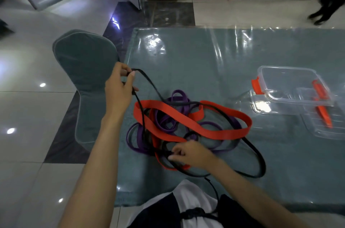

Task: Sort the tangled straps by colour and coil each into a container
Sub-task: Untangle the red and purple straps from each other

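While the left hand (119, 85) pinches a loop of the black strap (149, 83) lifted at left of centre, that strap runs down-right into the tangle, over the red strap (188, 119) and purple strap (179, 97). Right hand (190, 153), lower centre, fingers curled pinching black strap at the pile's near edge, so it's the nearer hand to the knot. Clear containers (287, 85) sit well apart at right on the table (205, 59), holding no strap yet
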The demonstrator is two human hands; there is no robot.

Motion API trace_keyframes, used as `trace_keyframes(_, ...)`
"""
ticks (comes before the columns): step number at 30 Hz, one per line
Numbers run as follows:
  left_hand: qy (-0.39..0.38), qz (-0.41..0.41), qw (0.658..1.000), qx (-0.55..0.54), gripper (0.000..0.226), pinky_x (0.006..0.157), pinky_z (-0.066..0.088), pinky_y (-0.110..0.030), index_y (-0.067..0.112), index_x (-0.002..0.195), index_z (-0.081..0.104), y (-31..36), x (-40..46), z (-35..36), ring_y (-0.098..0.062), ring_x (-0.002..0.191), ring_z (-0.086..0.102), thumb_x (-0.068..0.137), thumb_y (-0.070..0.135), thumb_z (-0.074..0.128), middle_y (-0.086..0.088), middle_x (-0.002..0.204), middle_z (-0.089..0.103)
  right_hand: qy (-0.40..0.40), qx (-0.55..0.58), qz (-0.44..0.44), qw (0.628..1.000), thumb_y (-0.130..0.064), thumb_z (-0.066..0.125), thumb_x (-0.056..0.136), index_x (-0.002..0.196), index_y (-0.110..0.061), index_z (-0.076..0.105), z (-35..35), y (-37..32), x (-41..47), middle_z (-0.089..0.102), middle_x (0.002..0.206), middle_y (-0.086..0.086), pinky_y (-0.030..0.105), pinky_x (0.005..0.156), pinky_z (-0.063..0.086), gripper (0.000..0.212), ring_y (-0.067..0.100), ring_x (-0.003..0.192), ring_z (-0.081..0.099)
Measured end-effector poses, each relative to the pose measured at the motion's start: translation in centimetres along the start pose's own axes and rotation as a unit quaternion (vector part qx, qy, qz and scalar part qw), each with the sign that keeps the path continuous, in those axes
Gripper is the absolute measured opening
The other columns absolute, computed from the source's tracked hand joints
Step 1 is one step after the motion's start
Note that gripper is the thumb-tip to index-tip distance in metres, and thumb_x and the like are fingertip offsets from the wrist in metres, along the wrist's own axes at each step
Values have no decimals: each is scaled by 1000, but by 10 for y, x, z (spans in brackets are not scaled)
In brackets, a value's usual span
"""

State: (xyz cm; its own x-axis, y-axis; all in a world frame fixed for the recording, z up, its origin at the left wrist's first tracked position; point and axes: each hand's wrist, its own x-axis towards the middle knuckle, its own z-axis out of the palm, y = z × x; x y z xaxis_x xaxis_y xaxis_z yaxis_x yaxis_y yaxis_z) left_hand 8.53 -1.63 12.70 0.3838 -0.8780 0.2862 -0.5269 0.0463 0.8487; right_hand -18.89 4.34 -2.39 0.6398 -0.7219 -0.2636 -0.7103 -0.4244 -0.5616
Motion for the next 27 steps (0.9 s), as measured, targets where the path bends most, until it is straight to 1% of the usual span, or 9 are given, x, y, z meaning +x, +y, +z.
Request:
trace_keyframes(3, -17, 1, 999, -39, 15, 62, 59, -27, 32, 117, 69, 3, -12, 8, -14, 66, 74, 107, 29, 59, 18, 110, 71, -57, -95, 36, 993, -46, 68, 94, 135, -22, 66, 33, -10, 1, 77, 113, -1, 39, 89, 56, 47, 23, 111, 69)
trace_keyframes(5, -31, 9, 999, -38, 21, 68, 57, -24, 32, 120, 75, 4, -20, 9, -12, 72, 73, 107, 26, 60, 22, 111, 72, -62, -28, 58, 996, -24, 69, 95, 120, -14, 75, 37, -6, -1, 75, 127, 1, 38, 95, 54, 28, 24, 119, 67)
trace_keyframes(9, -59, -4, 998, -32, 28, 85, 60, -35, 23, 122, 79, 1, -29, 9, -14, 90, 73, 101, 9, 67, 12, 118, 73, -20, 111, 30, 993, -5, 72, 92, 120, -14, 76, 22, 3, -19, 77, 111, 1, 28, 87, 55, 29, 18, 101, 72)
trace_keyframes(12, -91, 4, 996, 4, 53, 102, 51, -18, 17, 136, 71, 0, -35, 8, -12, 122, 63, 91, -10, 62, 6, 139, 64, 36, 184, -23, 982, 8, 69, 85, 93, -9, 76, 7, 15, -37, 74, 95, -1, 38, 83, 58, 20, 22, 91, 72)
trace_keyframes(16, -130, 30, 991, 22, 73, 94, 50, -13, 17, 151, 57, -5, -39, 6, -13, 114, 60, 90, -23, 51, 10, 150, 48, 104, 172, -38, 979, 15, 73, 81, 80, -8, 78, -10, 44, -60, 66, 90, 3, 33, 82, 55, 23, 21, 84, 69)
trace_keyframes(18, -124, 46, 991, 29, 69, 91, 51, -11, 15, 145, 63, -6, -41, 6, -8, 107, 63, 90, -24, 51, 9, 143, 54, 144, 137, -2, 980, 21, 71, 78, 79, -6, 80, -14, 60, -71, 62, 89, 0, 31, 82, 52, 28, 21, 84, 67)
trace_keyframes(22, -31, 31, 999, 24, 30, 93, 56, -21, 21, 107, 78, -3, -39, 8, 10, 93, 66, 95, -4, 67, 7, 106, 73, 193, 62, 147, 968, 19, 64, 78, 76, -10, 81, -20, 97, -95, 70, 93, 10, 44, 86, 54, 34, 32, 91, 67)
trace_keyframes(25, -12, 32, 999, 16, 19, 89, 55, -19, 22, 107, 78, 1, -33, 13, -5, 101, 68, 99, 7, 68, 6, 113, 74, 175, -16, 243, 954, 10, 59, 82, 85, -12, 83, -21, 123, -116, 77, 101, 11, 43, 90, 56, 33, 32, 103, 70)
trace_keyframes(27, -21, 42, 999, 18, 23, 87, 49, -8, 20, 119, 75, 3, -29, 17, -8, 108, 65, 102, 9, 66, 5, 127, 68, 70, -70, 256, 962, 0, 61, 90, 111, -15, 81, -20, 132, -124, 75, 121, 10, 38, 102, 51, 33, 30, 120, 66)
